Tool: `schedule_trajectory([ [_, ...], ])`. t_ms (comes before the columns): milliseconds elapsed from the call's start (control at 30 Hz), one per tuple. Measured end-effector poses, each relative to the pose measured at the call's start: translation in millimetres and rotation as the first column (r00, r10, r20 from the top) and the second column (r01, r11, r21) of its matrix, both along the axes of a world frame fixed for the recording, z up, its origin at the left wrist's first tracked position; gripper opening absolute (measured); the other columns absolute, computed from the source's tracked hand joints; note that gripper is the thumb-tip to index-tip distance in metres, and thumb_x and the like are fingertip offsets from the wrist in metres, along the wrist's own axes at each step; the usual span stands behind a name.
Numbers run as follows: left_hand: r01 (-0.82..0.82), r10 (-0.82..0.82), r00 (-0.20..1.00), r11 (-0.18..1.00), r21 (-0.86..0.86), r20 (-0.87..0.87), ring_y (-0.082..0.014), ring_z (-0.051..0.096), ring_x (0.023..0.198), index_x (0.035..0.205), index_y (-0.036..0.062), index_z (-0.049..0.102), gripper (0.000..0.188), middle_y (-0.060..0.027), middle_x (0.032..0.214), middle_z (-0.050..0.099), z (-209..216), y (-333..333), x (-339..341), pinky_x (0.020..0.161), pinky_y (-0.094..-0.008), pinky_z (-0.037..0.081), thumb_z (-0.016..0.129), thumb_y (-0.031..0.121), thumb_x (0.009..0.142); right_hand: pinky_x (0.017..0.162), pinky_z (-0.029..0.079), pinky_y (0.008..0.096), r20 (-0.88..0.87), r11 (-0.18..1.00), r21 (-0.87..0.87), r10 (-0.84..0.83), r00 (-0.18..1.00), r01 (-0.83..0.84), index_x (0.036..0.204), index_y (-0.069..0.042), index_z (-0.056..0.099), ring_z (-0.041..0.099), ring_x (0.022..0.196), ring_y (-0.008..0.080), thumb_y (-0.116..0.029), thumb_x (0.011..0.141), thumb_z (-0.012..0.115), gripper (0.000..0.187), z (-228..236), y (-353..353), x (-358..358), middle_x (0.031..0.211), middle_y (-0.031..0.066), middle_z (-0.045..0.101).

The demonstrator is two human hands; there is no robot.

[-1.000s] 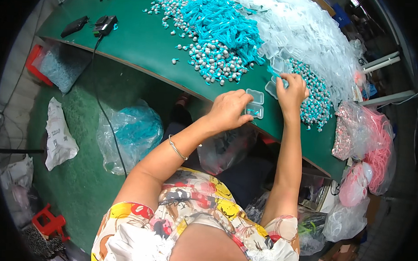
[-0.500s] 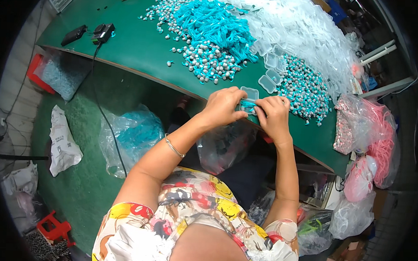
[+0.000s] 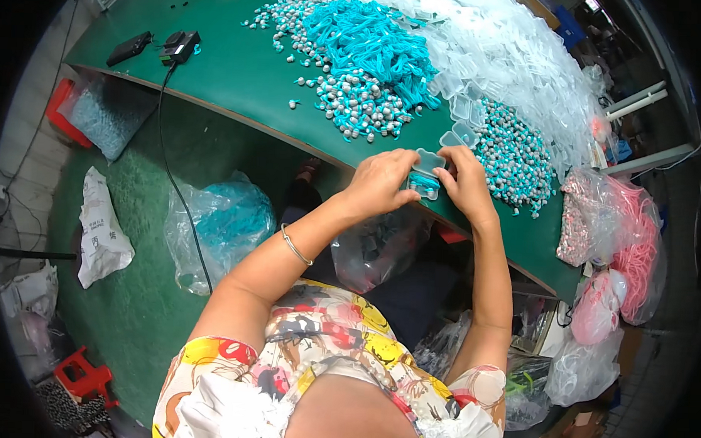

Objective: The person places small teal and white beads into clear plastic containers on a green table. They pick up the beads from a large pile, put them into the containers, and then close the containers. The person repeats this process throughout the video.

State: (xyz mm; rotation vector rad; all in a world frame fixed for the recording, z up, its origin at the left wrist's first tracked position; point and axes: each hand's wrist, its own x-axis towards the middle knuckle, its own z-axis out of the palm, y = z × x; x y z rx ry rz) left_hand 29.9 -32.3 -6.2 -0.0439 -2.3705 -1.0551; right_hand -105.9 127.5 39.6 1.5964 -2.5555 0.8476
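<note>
A small clear plastic box (image 3: pixel 423 186) stands with its lid raised at the table's near edge, some turquoise cord inside it. My left hand (image 3: pixel 381 180) grips the box from the left, fingers at the back and thumb at the front. On the other side, my right hand (image 3: pixel 469 186) has its thumb and fingers closed at the right edge of the lid; the fingertips are partly hidden. Just behind it lies another open clear box (image 3: pixel 460 135). To the right spreads a heap of small grey-and-turquoise pieces (image 3: pixel 515 159).
Farther back lie a pile of turquoise cords (image 3: pixel 372 36), more grey-tipped pieces (image 3: pixel 362 103) and a large heap of clear boxes (image 3: pixel 511 55). A black device with a cable (image 3: pixel 179 48) sits at the left. Bags of pink cords (image 3: pixel 635 244) hang at the right.
My right hand has shifted from over the box's contents to the lid's right edge. The turquoise cord inside is now more exposed. My left hand keeps its hold.
</note>
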Motion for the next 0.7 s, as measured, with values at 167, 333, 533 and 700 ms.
schedule_trajectory([
  [167,-0.008,0.007,1.0,0.999,-0.051,-0.018,-0.0338,0.063,0.091,0.126,0.0087,0.054,0.062,-0.011,0.097,0.059,8,4,4,0.076,-0.0433,0.051,0.082,0.023,0.073,0.07,0.05,0.0369,-0.014,0.986,-0.093,0.139,0.99,-0.14,0.102,-0.001,0.063,0.062,0.081,0.0299,-0.003,0.079,0.074,0.026,4,12,0,0.099,0.0144,0.062],
  [333,0.022,-0.024,1.0,0.991,-0.135,-0.015,-0.0332,0.063,0.089,0.118,0.0078,0.059,0.04,-0.0113,0.1,0.058,2,2,5,0.075,-0.0439,0.051,0.073,0.023,0.084,0.078,0.053,0.0367,-0.022,0.969,-0.162,0.184,0.983,-0.185,0.105,0.0,0.065,0.065,0.09,0.0319,-0.004,0.079,0.074,0.028,-1,22,20,0.102,0.0151,0.065],
  [533,-0.005,-0.008,0.997,0.984,-0.18,-0.073,-0.0331,0.062,0.076,0.099,0.0068,0.063,0.021,-0.0109,0.089,0.056,-2,3,3,0.066,-0.0445,0.049,0.065,0.026,0.091,0.068,0.05,0.0372,0.087,0.964,-0.249,0.124,0.989,-0.099,0.104,0.0,0.067,0.063,0.079,0.0303,-0.005,0.081,0.072,0.024,-17,21,34,0.09,0.0145,0.064],
  [700,0.035,-0.042,0.996,0.996,-0.076,-0.081,-0.0335,0.06,0.069,0.086,0.0061,0.064,0.019,-0.0117,0.081,0.055,-3,-3,7,0.06,-0.0438,0.047,0.065,0.025,0.091,0.068,0.048,0.0347,0.209,0.971,-0.238,0.074,0.975,-0.023,0.097,0.0,0.069,0.063,0.072,0.0267,-0.008,0.083,0.07,0.016,-18,14,47,0.082,0.0125,0.064],
])
